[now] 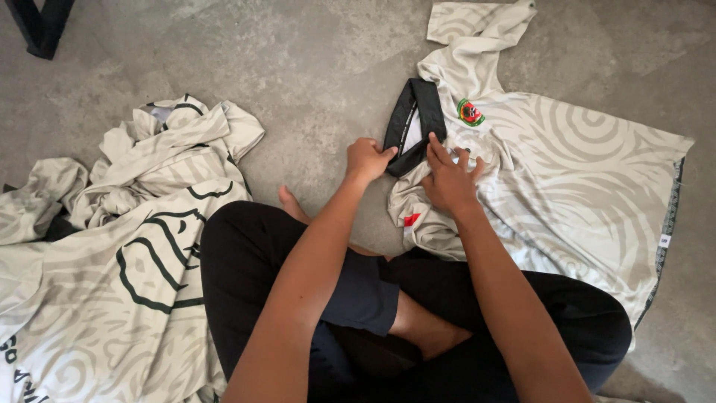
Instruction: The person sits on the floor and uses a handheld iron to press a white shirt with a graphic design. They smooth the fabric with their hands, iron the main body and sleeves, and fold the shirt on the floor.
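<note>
1. crossed legs in dark shorts sit closest to the lens, with both forearms reaching forward over them to the concrete floor.
2. far to the left a pile of cream jerseys with dark outline print lies crumpled on the floor, well apart from both hands; it is best left alone so its folds do not mix with the shirt being handled.
3. left hand is closed, pinching the lower end of the black collar; a firm pinch at that edge helps hold the neckline taut, in my judgement.
4. between the two hands the collar stands slightly raised and folded open, its white inner tag showing.
5. right hand lies with fingers spread and flat on the chest of the cream patterned jersey, touching the collar's right edge, gripping nothing; pressing down there should stop the cloth sliding.
6. this jersey is spread on the floor to the right of the knees, a round badge just beside the collar, one sleeve pointing away from the camera.
7. smoothing outward from the collar toward the dark side trim looks like the way to remove the wrinkles near the lower shoulder.
</note>
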